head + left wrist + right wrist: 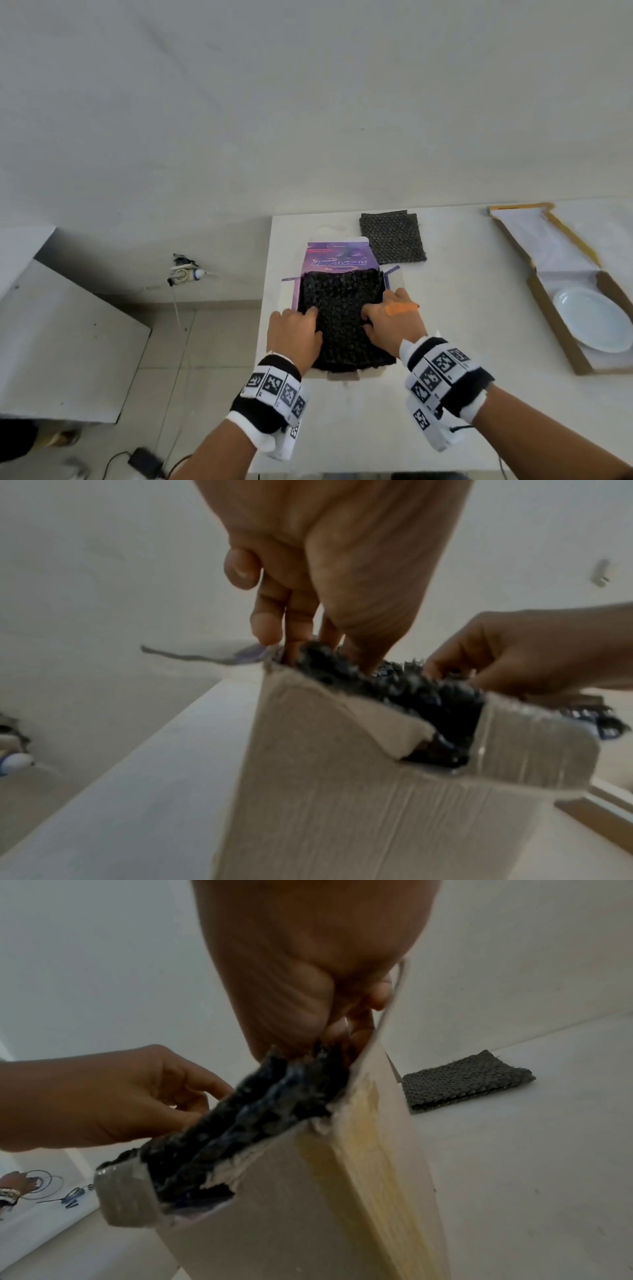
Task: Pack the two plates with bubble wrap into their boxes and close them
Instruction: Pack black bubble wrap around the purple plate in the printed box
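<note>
While seemingly light, springy black bubble wrap (342,325) fills the purple box (337,255) on the table (462,359), the left hand (294,334) pushes one edge down, fingers straight, and the right hand (390,318) pinches the other

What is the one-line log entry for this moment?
step: tucking bubble wrap into purple box | left hand: pushes it down | right hand: pinches it | white plate: bare in brown box

Behind the fingers (310,313), a black-and-white left wristband (272,389) and right wristband (445,375) carry square coded tags; an orange plaster (400,308) crosses the right hand (385,323).
</note>
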A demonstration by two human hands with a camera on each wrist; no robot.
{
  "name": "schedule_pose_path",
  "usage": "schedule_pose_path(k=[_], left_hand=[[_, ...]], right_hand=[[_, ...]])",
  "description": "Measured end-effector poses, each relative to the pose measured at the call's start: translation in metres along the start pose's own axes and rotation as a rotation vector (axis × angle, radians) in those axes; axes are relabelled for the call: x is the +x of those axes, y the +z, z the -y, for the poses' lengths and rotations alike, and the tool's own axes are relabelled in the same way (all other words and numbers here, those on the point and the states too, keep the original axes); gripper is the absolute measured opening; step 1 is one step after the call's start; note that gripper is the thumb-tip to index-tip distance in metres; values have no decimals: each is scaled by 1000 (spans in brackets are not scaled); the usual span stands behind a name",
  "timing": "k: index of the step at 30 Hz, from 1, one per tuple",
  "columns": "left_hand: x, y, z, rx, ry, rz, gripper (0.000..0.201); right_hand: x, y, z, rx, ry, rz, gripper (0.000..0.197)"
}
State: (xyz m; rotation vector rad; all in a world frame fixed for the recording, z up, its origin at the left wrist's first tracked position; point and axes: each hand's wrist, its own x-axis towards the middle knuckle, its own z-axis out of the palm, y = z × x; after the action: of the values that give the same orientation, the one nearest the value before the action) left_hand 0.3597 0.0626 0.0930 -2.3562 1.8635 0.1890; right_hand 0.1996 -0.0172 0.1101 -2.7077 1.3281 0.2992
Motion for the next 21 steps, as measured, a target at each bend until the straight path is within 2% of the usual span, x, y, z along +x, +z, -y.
schedule_pose_path(k=[1, 2, 5, 9, 11, 14, 17, 19, 21], left_hand=[[1, 0, 0, 30, 1, 5, 37], [2, 0, 0, 50, -1, 13, 34], [5, 0, -2, 72, -9, 51, 26], [2, -8, -10, 74, -22, 163, 22], [8, -16, -11, 73, 17, 132, 22], [22, -22, -9, 118, 176, 58, 35], [37, -16, -7, 262, 239, 113, 59], [43, -9, -6, 389, 235, 174, 72], [46, -1, -5, 472, 258, 232, 78]], right_hand=[[2, -2, 5, -44, 14, 18, 13], [5, 1, 7, -72, 42, 17, 18], [17, 30, 3, -76, 1, -9, 34], [17, 31, 9, -177, -54, -37, 29], [18, 21, 11, -153, -52, -59, 30], [22, 6, 10, -102, -39, 2, 58], [32, 7, 9, -164, -111, 162, 94], [39, 13, 5, -214, -136, 245, 106], [42, 17, 7, -220, -122, 314, 112]])
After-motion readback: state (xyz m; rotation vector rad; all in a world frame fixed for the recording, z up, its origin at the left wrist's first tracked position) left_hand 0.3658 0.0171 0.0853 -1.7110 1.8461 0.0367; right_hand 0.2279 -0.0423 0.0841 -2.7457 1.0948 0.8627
